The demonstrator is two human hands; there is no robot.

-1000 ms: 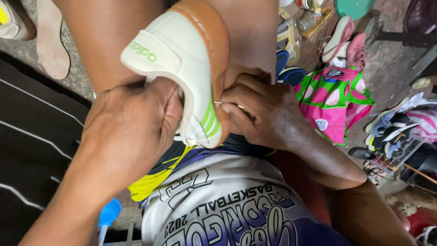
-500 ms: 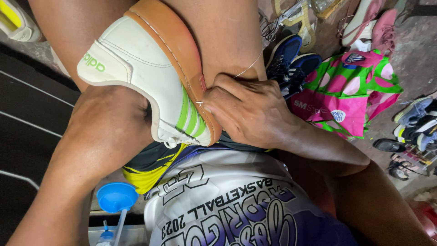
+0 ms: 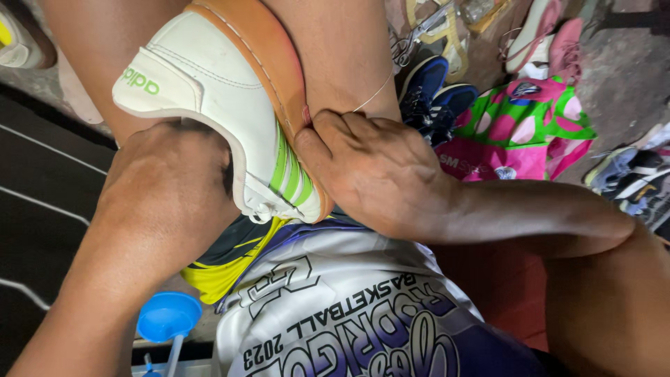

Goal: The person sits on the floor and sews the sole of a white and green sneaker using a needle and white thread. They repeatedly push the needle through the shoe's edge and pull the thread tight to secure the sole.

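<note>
A white sneaker [image 3: 209,91] with green stripes and an orange-brown sole is wedged between my bare knees, sole edge facing right. My left hand [image 3: 164,202] wraps the shoe's opening from below and steadies it. My right hand [image 3: 370,167] presses against the sole edge, fingers pinched together. A thin pale thread [image 3: 373,92] runs up and to the right from those fingers. Whether a needle is in the pinch is hidden.
A pink and green patterned bag [image 3: 516,132] lies on the ground to the right. Several shoes and sandals are scattered around it, among them a blue sneaker [image 3: 433,91]. A blue funnel-like cup [image 3: 167,315] stands at the lower left. My printed jersey [image 3: 335,314] fills the bottom.
The view has shifted so the shoe sits higher and further left. My right hand has slid up along the sole edge, and the thread now stretches out taut above it.
</note>
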